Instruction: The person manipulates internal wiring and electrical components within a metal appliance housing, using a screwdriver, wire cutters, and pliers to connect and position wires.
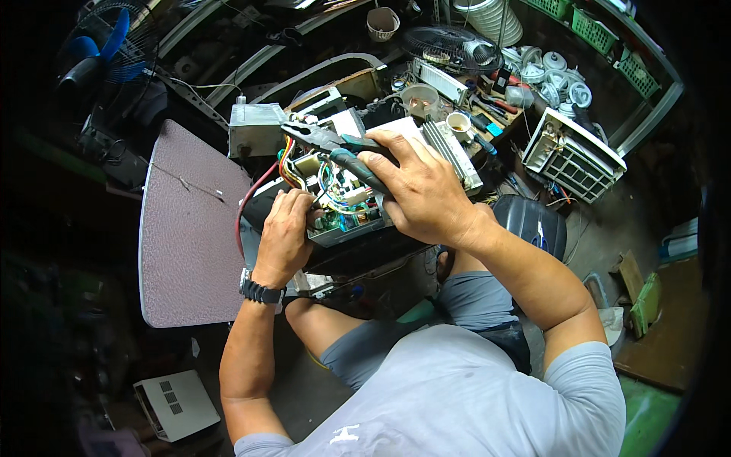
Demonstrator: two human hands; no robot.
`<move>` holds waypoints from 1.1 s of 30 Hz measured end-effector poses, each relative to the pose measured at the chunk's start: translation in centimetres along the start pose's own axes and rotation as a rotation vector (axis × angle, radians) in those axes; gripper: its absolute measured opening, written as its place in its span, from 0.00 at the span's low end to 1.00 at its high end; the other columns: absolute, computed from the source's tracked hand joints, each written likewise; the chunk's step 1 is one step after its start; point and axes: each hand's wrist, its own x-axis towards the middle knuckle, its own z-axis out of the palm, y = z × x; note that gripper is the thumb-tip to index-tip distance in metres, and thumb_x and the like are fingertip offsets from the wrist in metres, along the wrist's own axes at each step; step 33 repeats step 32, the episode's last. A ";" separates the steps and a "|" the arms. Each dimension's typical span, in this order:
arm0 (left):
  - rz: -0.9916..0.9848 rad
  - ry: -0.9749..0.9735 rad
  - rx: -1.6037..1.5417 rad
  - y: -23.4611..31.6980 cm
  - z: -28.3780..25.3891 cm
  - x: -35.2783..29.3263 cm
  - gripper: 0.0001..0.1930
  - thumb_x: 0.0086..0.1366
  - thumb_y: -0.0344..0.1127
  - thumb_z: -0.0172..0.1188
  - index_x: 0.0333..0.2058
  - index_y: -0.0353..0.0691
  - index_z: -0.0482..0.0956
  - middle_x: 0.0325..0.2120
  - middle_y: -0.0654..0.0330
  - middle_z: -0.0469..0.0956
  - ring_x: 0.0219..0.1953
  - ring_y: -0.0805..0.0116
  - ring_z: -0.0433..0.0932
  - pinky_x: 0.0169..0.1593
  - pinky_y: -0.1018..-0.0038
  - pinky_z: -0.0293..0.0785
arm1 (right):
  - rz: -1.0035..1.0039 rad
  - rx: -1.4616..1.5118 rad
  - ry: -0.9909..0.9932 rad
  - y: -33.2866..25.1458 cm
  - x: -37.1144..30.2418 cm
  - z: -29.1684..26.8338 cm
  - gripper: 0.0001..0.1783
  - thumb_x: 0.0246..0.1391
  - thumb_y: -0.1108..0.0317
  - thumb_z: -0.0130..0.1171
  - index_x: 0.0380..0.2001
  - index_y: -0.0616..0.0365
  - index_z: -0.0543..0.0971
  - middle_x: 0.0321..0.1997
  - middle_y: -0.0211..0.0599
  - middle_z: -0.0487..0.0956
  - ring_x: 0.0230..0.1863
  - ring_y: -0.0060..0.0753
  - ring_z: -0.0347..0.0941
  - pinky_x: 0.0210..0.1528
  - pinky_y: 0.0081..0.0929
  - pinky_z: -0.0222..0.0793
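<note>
In my right hand (426, 190) is a pair of pliers (316, 137) with teal and black handles. Its metal jaws point left, above a bundle of coloured wires (287, 160). My left hand (283, 232) is at the near left edge of an opened metal-cased appliance (358, 233). Its fingers are curled together, and whatever they grip is hidden. Circuit boards, connectors and loose wires fill the casing between my hands. A thick red cable (245, 209) curves down past the left hand.
Left of the appliance stands a speckled pinkish board (194, 236). Behind are a grey metal box (257, 126), a clear tub (420, 99) and hand tools (495, 110). A white grilled unit (575, 156) stands at right, near a black padded seat (525, 221). A blue-bladed fan (114, 38) is far left.
</note>
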 end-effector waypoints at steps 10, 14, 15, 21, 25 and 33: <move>-0.034 0.056 -0.151 -0.4 1.1 0.0 0.12 0.63 0.18 0.61 0.44 0.35 0.74 0.40 0.47 0.78 0.46 0.40 0.77 0.50 0.55 0.73 | 0.028 -0.030 -0.030 0.0 -0.5 0.3 0.30 0.46 0.71 0.66 0.57 0.54 0.81 0.67 0.44 0.72 0.57 0.51 0.74 0.58 0.44 0.73; -0.050 0.093 -0.223 -0.7 1.5 -0.2 0.09 0.67 0.19 0.60 0.45 0.33 0.74 0.39 0.47 0.79 0.42 0.43 0.78 0.49 0.57 0.74 | -0.011 -0.050 0.022 0.2 -0.6 0.6 0.21 0.57 0.64 0.59 0.55 0.52 0.82 0.65 0.45 0.75 0.52 0.49 0.75 0.52 0.47 0.72; -0.060 0.093 -0.240 -0.7 1.6 -0.3 0.08 0.68 0.20 0.59 0.44 0.33 0.74 0.38 0.47 0.79 0.41 0.44 0.78 0.48 0.58 0.74 | -0.017 -0.051 0.023 0.3 -0.6 0.7 0.20 0.58 0.63 0.59 0.54 0.52 0.82 0.65 0.45 0.75 0.52 0.49 0.75 0.52 0.47 0.71; -0.105 0.113 -0.297 -0.9 2.0 -0.5 0.07 0.69 0.18 0.58 0.44 0.33 0.74 0.37 0.51 0.79 0.38 0.53 0.79 0.44 0.65 0.76 | -0.003 -0.038 0.037 0.2 -0.6 0.7 0.18 0.59 0.62 0.59 0.52 0.53 0.82 0.65 0.46 0.75 0.52 0.49 0.75 0.53 0.48 0.71; -0.127 0.110 -0.310 -0.8 2.2 -0.4 0.08 0.69 0.17 0.56 0.44 0.34 0.74 0.38 0.52 0.78 0.39 0.56 0.79 0.45 0.67 0.76 | 0.003 -0.018 0.036 0.4 -0.6 0.8 0.19 0.58 0.62 0.60 0.51 0.54 0.82 0.64 0.46 0.75 0.52 0.49 0.75 0.52 0.47 0.71; -0.179 0.158 -0.364 -0.9 2.7 -0.9 0.08 0.70 0.18 0.55 0.44 0.35 0.76 0.40 0.52 0.79 0.42 0.57 0.80 0.50 0.67 0.76 | 0.002 -0.029 0.001 0.6 -0.6 0.7 0.21 0.56 0.63 0.62 0.53 0.53 0.82 0.65 0.46 0.75 0.51 0.47 0.75 0.51 0.47 0.71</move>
